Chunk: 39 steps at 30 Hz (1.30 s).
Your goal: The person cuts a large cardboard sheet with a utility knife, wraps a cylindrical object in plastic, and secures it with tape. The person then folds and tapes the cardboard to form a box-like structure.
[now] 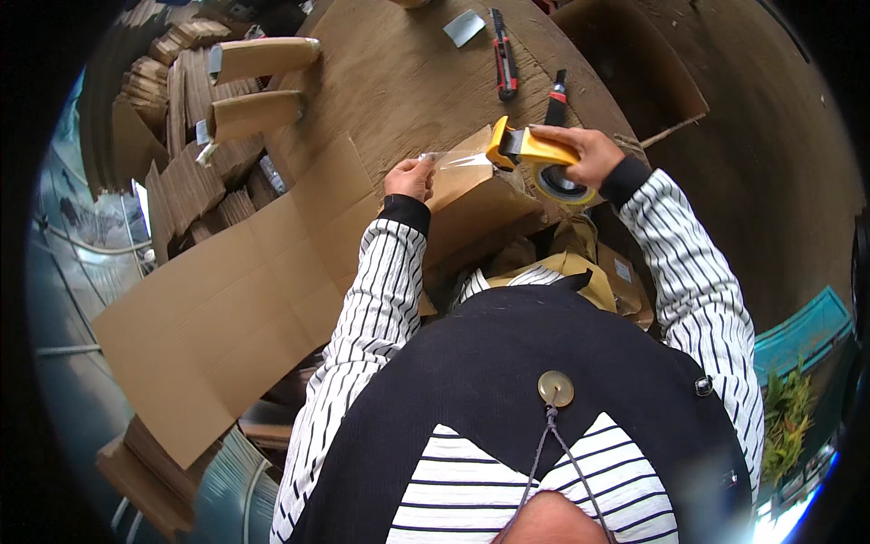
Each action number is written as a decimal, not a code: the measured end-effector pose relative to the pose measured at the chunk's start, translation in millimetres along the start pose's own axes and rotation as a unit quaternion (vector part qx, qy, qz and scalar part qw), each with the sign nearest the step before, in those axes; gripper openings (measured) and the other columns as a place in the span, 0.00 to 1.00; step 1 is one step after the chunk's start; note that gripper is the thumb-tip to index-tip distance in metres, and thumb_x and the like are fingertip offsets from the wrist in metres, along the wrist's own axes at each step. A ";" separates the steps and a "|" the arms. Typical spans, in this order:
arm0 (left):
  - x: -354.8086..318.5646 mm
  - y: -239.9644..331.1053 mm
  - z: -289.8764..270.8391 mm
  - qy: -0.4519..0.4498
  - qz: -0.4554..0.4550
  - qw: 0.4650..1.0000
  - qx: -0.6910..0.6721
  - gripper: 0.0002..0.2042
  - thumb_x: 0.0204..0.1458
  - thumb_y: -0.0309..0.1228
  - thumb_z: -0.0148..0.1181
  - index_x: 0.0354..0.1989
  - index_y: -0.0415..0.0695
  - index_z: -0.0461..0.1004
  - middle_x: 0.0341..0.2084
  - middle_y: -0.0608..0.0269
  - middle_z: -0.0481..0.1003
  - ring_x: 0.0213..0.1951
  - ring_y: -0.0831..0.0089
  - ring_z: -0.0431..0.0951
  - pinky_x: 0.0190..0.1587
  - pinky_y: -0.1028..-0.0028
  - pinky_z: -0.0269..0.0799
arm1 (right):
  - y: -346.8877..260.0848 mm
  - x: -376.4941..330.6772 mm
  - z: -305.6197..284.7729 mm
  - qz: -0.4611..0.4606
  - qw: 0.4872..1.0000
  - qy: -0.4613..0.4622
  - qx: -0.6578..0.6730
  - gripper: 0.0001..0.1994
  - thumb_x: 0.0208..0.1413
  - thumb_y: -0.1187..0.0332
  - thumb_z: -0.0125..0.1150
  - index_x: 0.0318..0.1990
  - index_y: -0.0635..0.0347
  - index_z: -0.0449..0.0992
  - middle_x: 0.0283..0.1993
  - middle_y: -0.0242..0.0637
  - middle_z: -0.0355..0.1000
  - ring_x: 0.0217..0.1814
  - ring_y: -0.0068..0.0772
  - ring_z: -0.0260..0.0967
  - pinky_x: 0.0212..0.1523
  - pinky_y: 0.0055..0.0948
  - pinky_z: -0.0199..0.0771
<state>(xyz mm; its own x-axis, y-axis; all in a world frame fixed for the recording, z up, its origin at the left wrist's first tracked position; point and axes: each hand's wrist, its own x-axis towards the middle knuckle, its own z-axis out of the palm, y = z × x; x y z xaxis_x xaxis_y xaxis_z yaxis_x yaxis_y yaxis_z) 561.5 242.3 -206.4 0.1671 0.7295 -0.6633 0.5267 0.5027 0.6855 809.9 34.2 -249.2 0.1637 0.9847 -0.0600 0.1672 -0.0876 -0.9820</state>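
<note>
Brown corrugated cardboard covers nearly everything under the person: a wide worktop [399, 82] laid with board, and on it a large flattened carton sheet [236, 308] that runs from the middle of the view down to the lower left. Stacks of folded cartons [186, 181] lie at the upper left, with two taped bundles on top of them. Just in front of the person's chest sits a small cardboard box [471, 195], its flap turned up between the two hands. The right hand [589, 150] is clenched around the grip of a yellow tape dispenser [535, 154], which is held over the right side of the box with its roll hanging below the hand. A strip of clear tape [458, 161] stretches from the dispenser's mouth leftward across the flap. The left hand [410, 177] pinches the free end of that strip between thumb and fingers, just beside the box's left edge. Further up the worktop, well apart from the hands, lie a red utility knife [503, 54], a second black-and-red cutter [555, 95] near the dispenser, and a small pale label [464, 27].
</note>
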 end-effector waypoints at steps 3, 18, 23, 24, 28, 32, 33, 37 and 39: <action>4.8 -12.2 -1.3 0.049 -0.001 0.984 0.174 0.12 0.46 0.35 0.64 0.19 0.40 0.73 0.12 0.67 0.69 0.12 0.81 0.63 0.14 0.79 0.57 | -5.7 36.5 -14.1 0.147 0.979 -0.137 0.029 0.36 0.35 0.80 0.54 0.60 0.49 0.66 0.57 0.38 0.68 0.53 0.34 0.69 0.57 0.24 0.64; -62.0 -19.8 19.5 -0.099 0.254 0.729 0.627 0.29 0.52 0.47 0.55 0.57 0.40 0.61 0.54 0.47 0.66 0.57 0.54 0.64 0.61 0.64 0.56 | 23.8 40.8 -10.5 0.215 0.947 -0.194 0.137 0.36 0.38 0.82 0.57 0.61 0.49 0.65 0.58 0.35 0.66 0.53 0.30 0.67 0.56 0.23 0.64; -40.5 3.1 59.1 -0.155 0.302 0.726 0.598 0.27 0.55 0.45 0.52 0.57 0.38 0.60 0.54 0.46 0.65 0.58 0.54 0.63 0.58 0.65 0.60 | 43.5 8.3 21.1 0.159 0.957 -0.103 0.218 0.38 0.38 0.85 0.51 0.63 0.52 0.60 0.59 0.35 0.64 0.55 0.25 0.64 0.57 0.20 0.61; -30.3 -8.1 63.6 -0.155 0.354 0.743 0.547 0.27 0.55 0.45 0.52 0.57 0.38 0.60 0.54 0.47 0.66 0.58 0.55 0.63 0.58 0.65 0.60 | 51.9 -2.9 29.5 0.172 0.952 -0.091 0.236 0.38 0.38 0.85 0.50 0.63 0.53 0.60 0.58 0.34 0.64 0.53 0.23 0.65 0.55 0.19 0.62; -11.0 -25.3 57.1 -0.154 0.427 0.733 0.507 0.23 0.55 0.42 0.53 0.53 0.39 0.66 0.55 0.48 0.65 0.58 0.55 0.64 0.58 0.66 0.61 | 60.7 -47.1 50.4 0.220 0.934 -0.050 0.276 0.37 0.39 0.83 0.49 0.64 0.55 0.59 0.55 0.31 0.65 0.46 0.19 0.66 0.44 0.16 0.66; -10.8 -30.3 54.9 -0.140 0.450 0.732 0.491 0.20 0.55 0.43 0.54 0.49 0.41 0.70 0.53 0.49 0.68 0.55 0.55 0.68 0.55 0.66 0.65 | 44.5 -103.4 57.0 0.226 0.942 -0.003 0.250 0.35 0.39 0.78 0.53 0.62 0.52 0.62 0.55 0.41 0.69 0.52 0.25 0.67 0.52 0.19 0.64; -10.1 -30.6 56.9 -0.140 0.451 0.735 0.487 0.20 0.54 0.43 0.55 0.49 0.41 0.70 0.52 0.48 0.69 0.55 0.55 0.68 0.55 0.66 0.65 | 49.8 -120.5 63.1 0.191 0.959 0.018 0.207 0.36 0.39 0.78 0.53 0.63 0.52 0.61 0.55 0.42 0.68 0.53 0.26 0.67 0.53 0.19 0.64; -11.1 -29.7 61.0 -0.132 0.452 0.746 0.471 0.20 0.52 0.43 0.57 0.46 0.40 0.72 0.49 0.47 0.70 0.54 0.54 0.69 0.54 0.64 0.66 | 14.5 -166.1 62.3 0.273 0.956 -0.016 0.109 0.36 0.39 0.75 0.55 0.63 0.47 0.61 0.49 0.47 0.71 0.49 0.37 0.71 0.51 0.27 0.68; -8.9 -35.2 61.5 -0.128 0.458 0.747 0.465 0.19 0.52 0.43 0.56 0.45 0.40 0.72 0.49 0.48 0.71 0.53 0.54 0.69 0.54 0.64 0.67 | 0.5 -175.8 67.4 0.293 0.955 -0.038 0.012 0.36 0.38 0.69 0.57 0.62 0.43 0.61 0.42 0.51 0.73 0.42 0.47 0.72 0.46 0.35 0.71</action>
<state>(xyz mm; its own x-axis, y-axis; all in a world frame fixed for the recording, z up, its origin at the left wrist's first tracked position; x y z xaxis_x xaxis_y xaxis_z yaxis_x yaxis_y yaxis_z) 592.7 189.7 -243.0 0.9035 0.3974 -0.1602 0.4246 -0.7798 0.4601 715.7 -128.9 -251.2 0.1505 0.7760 -0.6125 0.0463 -0.6244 -0.7797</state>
